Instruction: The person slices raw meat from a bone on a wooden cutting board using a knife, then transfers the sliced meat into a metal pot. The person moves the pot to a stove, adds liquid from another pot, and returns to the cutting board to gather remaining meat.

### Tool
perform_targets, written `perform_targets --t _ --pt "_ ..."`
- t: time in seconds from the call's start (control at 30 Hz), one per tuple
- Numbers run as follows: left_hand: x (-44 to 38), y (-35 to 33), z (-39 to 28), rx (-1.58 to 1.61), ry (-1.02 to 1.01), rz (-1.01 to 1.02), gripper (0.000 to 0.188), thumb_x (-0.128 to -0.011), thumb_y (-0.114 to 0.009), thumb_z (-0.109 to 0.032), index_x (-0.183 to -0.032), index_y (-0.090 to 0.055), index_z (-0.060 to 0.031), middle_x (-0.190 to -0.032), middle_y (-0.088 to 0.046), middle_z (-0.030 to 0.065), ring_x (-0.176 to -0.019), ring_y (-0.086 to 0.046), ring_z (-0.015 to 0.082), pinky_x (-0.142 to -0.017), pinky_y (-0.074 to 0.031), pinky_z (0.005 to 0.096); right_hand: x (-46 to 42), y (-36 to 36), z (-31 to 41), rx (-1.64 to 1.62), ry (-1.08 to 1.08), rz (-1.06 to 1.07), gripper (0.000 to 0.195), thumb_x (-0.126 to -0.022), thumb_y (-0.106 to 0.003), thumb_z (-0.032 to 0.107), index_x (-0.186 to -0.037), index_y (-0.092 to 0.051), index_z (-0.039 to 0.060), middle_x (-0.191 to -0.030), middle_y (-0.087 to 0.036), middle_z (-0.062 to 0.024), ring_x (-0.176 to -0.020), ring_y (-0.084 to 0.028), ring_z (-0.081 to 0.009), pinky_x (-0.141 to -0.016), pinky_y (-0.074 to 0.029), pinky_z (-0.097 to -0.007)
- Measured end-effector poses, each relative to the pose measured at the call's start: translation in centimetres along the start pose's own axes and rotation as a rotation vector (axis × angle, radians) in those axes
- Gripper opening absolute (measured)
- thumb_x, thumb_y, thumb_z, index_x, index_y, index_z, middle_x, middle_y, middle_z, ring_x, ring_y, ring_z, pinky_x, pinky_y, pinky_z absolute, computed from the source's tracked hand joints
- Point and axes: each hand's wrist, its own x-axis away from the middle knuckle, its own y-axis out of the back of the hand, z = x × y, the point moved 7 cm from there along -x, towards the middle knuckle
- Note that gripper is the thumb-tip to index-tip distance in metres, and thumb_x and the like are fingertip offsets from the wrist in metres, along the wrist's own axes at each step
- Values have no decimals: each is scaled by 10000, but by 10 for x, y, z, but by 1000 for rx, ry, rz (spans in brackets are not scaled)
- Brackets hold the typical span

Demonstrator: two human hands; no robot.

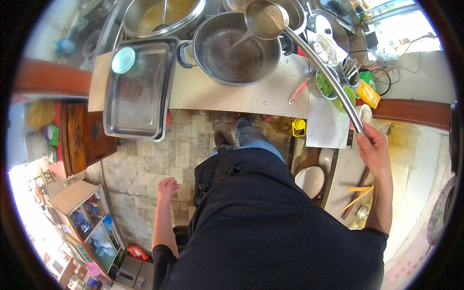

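My right hand (375, 148) grips the end of a long steel ladle handle. The ladle's bowl (253, 27) is tilted above the right rim of a wide two-handled metal pot (203, 67). A thin stream of cloudy liquid (241, 39) runs from its lip into the pot. Brownish matter or liquid shows inside the pot, though its depth is unclear. My left hand (168, 185) hangs low at my side over the tiled floor, fingers loosely bent and holding nothing.
Left of the pot, stacked metal trays (137, 90) overhang the counter (232, 98), with pale-blue bowls (123, 60) on top. Behind stands a large pot of yellowish broth (159, 16). A red-handled peeler (299, 92), chopped greens (324, 85) and a utensil holder (350, 69) are at right.
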Motion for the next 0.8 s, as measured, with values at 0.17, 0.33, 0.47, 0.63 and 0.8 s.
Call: perform_targets --t 0.17,0.33,0.47,0.63,0.8 --pt "-8 -10 -10 -3 16 11 278 -1026 -616 -181 -1204 -657 28 -1057 -709 141 -884 -718 225 -781 -622 340 18 11 -2 22 -11 -13 350 -993 -636 97 -1337 -651 29 -709 -522 56 -552 -436 -17 -476 -346 -198" --pt "-21 -22 -22 3 -8 54 275 -1025 -618 -187 -1187 -658 31 -1056 -706 141 -892 -715 224 -788 -623 342 15 12 -7 -301 -163 88 366 -1005 -619 160 -1323 -632 -19 -683 -527 21 -425 -348 -12 -356 -235 -194" --pt "-20 -31 -37 -30 -23 47 264 -1028 -623 -190 -1186 -660 17 -1018 -696 102 -878 -697 208 -783 -608 340 -11 12 -9 -634 -258 212 362 -1031 -591 206 -1294 -629 -40 -663 -522 1 -392 -336 -16 -303 -211 -183" --pt "-15 -53 -52 -103 -45 76 271 -1024 -632 -196 -1174 -680 25 -1009 -699 99 -894 -704 197 -789 -618 335 -111 0 -17 -944 -270 326 337 -1061 -534 187 -1302 -615 -35 -688 -504 19 -391 -339 -10 -298 -242 -176" --pt "17 -121 -151 -115 -245 -8 241 -1028 -637 -220 -1073 -714 4 -865 -675 33 -783 -645 131 -748 -566 302 -272 -54 -8 -642 -143 242 174 -1011 -616 166 -1055 -616 -2 -731 -560 -15 -445 -399 -32 -349 -259 -212"
